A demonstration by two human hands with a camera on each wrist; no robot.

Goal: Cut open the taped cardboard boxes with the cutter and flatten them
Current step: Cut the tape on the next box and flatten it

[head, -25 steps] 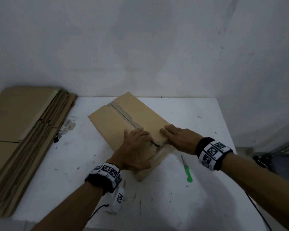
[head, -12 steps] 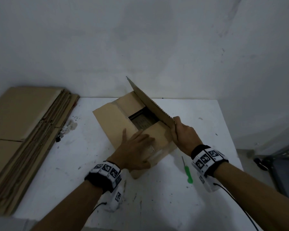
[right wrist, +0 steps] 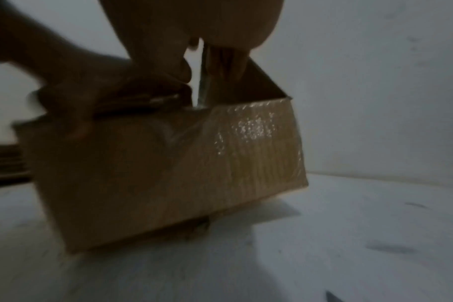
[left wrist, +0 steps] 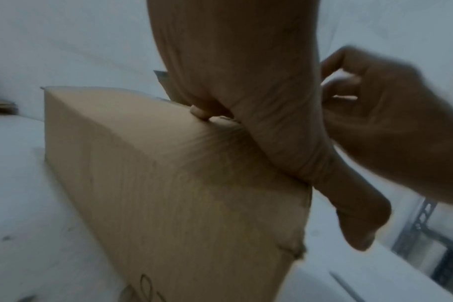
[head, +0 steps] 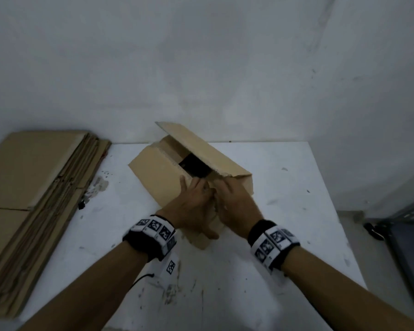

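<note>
A cardboard box stands on the white table, turned at an angle, near the middle and a little toward the wall. Its right top flap is raised and leans outward, so a dark opening shows inside the box. The left top flap is lying flat.

The person's left hand lies on the near end of the box, with the palm down on the flat flap and the fingers spread; the thumb hangs over the near edge. In the left wrist view the fingertips press on the top of the cardboard. It presses the box and does not clasp it.

The right hand is just beside the left one, touching it, at the near end of the raised flap. Its fingers bend over the flap edge and seem to pinch it, but the pictures are blurred there, so I cannot say this firmly.

A stack of flattened cardboard lies at the left edge of the table, well apart from the box. A grey metal rack stands at the right, beside the table.
</note>
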